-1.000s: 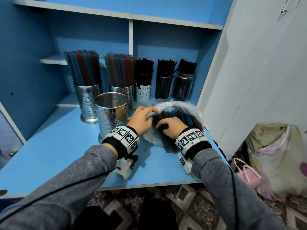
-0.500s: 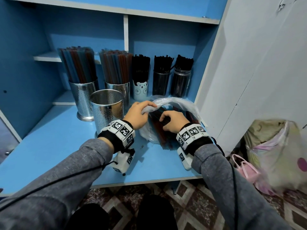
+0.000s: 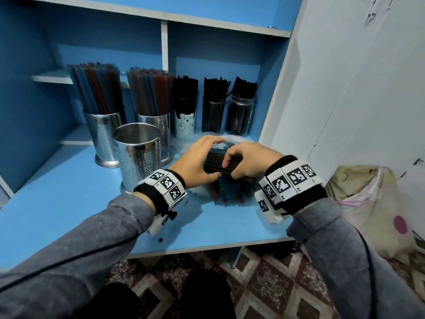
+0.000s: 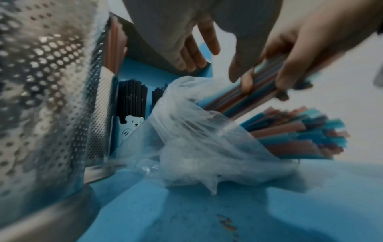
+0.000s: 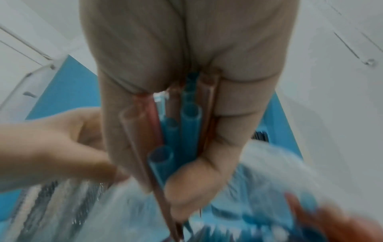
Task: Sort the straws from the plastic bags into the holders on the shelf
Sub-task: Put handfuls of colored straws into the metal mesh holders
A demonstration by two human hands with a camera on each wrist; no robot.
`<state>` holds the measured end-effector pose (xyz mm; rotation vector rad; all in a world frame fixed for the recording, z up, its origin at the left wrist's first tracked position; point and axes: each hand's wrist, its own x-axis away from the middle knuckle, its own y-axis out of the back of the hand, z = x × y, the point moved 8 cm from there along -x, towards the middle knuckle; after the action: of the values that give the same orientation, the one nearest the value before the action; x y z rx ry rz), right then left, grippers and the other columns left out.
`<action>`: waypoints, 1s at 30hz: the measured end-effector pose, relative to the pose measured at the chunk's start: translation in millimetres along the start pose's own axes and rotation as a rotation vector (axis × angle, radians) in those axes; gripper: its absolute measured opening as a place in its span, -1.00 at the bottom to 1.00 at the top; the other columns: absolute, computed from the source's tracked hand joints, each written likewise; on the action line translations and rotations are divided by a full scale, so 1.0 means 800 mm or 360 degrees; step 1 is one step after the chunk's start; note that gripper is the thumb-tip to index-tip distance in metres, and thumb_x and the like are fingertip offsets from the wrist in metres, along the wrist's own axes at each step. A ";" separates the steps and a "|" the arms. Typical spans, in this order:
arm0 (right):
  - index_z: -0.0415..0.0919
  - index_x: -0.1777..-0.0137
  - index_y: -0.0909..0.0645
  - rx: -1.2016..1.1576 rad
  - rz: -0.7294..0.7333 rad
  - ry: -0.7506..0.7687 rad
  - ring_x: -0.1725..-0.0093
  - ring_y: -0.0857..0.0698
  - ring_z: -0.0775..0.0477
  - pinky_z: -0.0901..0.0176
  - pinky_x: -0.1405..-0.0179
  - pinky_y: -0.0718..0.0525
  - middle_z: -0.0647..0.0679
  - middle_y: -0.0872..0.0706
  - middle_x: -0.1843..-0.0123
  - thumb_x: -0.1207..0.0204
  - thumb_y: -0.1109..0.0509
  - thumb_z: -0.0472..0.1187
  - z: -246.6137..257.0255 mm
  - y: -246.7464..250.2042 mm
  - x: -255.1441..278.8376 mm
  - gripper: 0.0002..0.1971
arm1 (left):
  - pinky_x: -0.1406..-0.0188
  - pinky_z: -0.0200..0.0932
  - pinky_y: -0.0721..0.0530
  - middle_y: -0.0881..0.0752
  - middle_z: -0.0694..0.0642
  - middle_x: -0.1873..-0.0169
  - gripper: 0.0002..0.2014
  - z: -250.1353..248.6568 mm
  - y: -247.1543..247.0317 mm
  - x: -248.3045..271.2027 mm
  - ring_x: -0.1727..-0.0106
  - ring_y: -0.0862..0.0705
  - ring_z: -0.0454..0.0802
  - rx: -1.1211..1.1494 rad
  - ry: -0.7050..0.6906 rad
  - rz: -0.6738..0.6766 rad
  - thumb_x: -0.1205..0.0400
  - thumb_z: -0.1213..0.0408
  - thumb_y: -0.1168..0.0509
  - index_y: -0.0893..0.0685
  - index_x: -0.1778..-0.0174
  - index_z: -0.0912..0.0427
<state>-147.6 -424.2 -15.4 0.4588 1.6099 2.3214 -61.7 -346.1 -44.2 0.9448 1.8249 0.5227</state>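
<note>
My right hand (image 3: 250, 157) grips a bundle of blue and red straws (image 3: 216, 163) just above the clear plastic bag (image 3: 197, 192) on the blue shelf. In the right wrist view the straws (image 5: 182, 124) run through its curled fingers. My left hand (image 3: 195, 162) is open at the bundle's left end, fingers above and thumb below. In the left wrist view its fingers (image 4: 192, 50) hang straight with nothing in them. More straws (image 4: 300, 139) lie in the bag (image 4: 196, 139). An empty perforated metal holder (image 3: 138, 153) stands left of my hands.
Two metal holders (image 3: 103, 132) full of coloured straws stand behind the empty one. A bear cup (image 3: 185, 123) and two dark jars (image 3: 239, 113) hold black straws. The shelf's white side wall (image 3: 276, 100) is close on the right. Cloth bags (image 3: 368, 199) lie on the floor.
My right hand has drawn a bundle of straws up out of the bag. My left hand has let go of the bag's rim and come to the bundle's end.
</note>
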 end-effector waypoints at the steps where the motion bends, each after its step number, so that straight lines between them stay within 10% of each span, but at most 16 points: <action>1: 0.03 -0.06 -0.72 0.0080 0.0026 0.0020 0.37 -0.52 0.23 0.40 0.52 -0.52 0.22 -0.55 0.18 -0.36 -0.55 -0.27 0.010 0.008 0.010 -0.70 | -0.53 -0.09 -0.35 -0.52 0.13 -0.43 -0.17 -0.006 -0.007 -0.005 -0.48 -0.45 0.02 -0.0016 -0.0016 0.0043 -0.37 0.20 -0.62 -0.41 -0.53 0.22; 7: 0.18 -0.22 -0.68 0.0112 0.0141 0.0132 0.28 -0.63 0.16 0.31 0.22 -0.62 0.17 -0.69 0.09 -0.39 -0.51 -0.35 0.055 0.056 0.069 -0.52 | -0.23 -0.17 -0.62 -0.75 0.08 -0.14 -0.52 -0.045 -0.016 -0.030 -0.17 -0.71 0.05 0.0258 -0.0061 -0.0055 -0.42 0.30 -0.54 -0.67 -0.29 0.17; 10: 0.24 -0.38 -0.60 0.0167 -0.0258 0.0276 -0.09 -0.65 0.19 0.26 -0.17 -0.59 0.24 -0.70 -0.16 -0.41 -0.57 -0.07 0.071 0.103 0.091 -0.48 | 0.13 -0.07 -0.69 -0.76 -0.05 0.24 -0.83 -0.038 -0.005 -0.028 0.16 -0.73 -0.07 0.0476 0.0142 -0.0201 -0.50 0.22 -0.47 -0.65 0.10 -0.13; 13: 0.22 -0.35 -0.61 -0.0096 -0.0784 0.0414 -0.22 -0.64 0.13 0.05 -0.32 -0.59 0.15 -0.67 -0.25 -0.33 -0.56 0.20 0.085 0.143 0.109 -0.45 | 0.39 -0.42 -0.48 -0.61 -0.23 0.48 -0.74 -0.034 0.012 -0.023 0.44 -0.55 -0.35 0.0683 0.0309 -0.0287 -0.55 0.27 -0.48 -0.54 0.29 -0.11; 18: -0.02 -0.40 -0.53 -0.0564 -0.1259 0.0656 -0.30 -0.57 0.17 0.09 -0.35 -0.56 0.10 -0.61 -0.24 -0.47 -0.51 -0.06 0.113 0.147 0.096 -0.51 | 0.34 -0.29 -0.60 -0.69 -0.13 0.45 -0.85 -0.036 0.042 -0.009 0.41 -0.63 -0.19 0.1002 0.0390 -0.0299 -0.57 0.31 -0.49 -0.62 0.16 0.19; 24: -0.18 -0.41 -0.59 -0.0559 -0.1159 0.0907 -0.35 -0.55 0.07 0.25 -0.45 -0.44 -0.08 -0.61 -0.31 -0.56 -0.34 -0.36 0.149 0.095 0.059 -0.60 | 0.14 -0.30 -0.71 -0.78 -0.21 0.30 -0.73 0.017 0.049 0.040 0.23 -0.73 -0.27 0.1108 0.0557 -0.0353 -0.49 0.38 -0.56 -0.65 0.05 -0.02; 30: -0.13 -0.37 -0.65 -0.0425 -0.0748 0.0835 -0.38 -0.56 0.13 0.43 -0.43 -0.38 0.02 -0.67 -0.34 -0.61 -0.41 -0.16 0.166 0.039 0.030 -0.66 | 0.04 -0.07 -0.69 -0.74 -0.09 0.28 -0.75 0.070 0.030 0.087 0.21 -0.70 -0.15 0.1022 0.0856 -0.0251 -0.41 0.29 -0.60 -0.68 0.11 0.13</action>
<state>-116.5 -312.1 59.9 -0.5727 1.3625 2.3254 -17.4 -279.5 -90.5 1.1317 2.6160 0.0750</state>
